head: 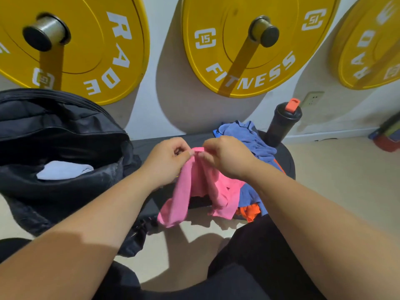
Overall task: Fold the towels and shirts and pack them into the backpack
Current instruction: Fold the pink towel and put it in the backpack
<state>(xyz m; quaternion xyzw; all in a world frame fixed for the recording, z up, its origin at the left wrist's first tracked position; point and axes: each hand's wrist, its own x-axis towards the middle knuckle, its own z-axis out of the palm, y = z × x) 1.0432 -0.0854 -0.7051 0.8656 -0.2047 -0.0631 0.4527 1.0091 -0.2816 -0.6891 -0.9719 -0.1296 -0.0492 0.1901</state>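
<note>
Over the black bench, we pinch the pink cloth garment [195, 187] with left hand [166, 161] and right hand [227, 158].
Fingers grasp its top edge; open black fabric backpack [65, 152] sits left.

Both bare forearms reach away from the body and converge at the middle. The left hand [167, 158] and the right hand [227, 155] sit close together, knuckles up, fingers curled, each pinching the top edge of a pink cloth [190, 187]. The wrists bend slightly inward; dark-clad thighs lie near below.
</note>
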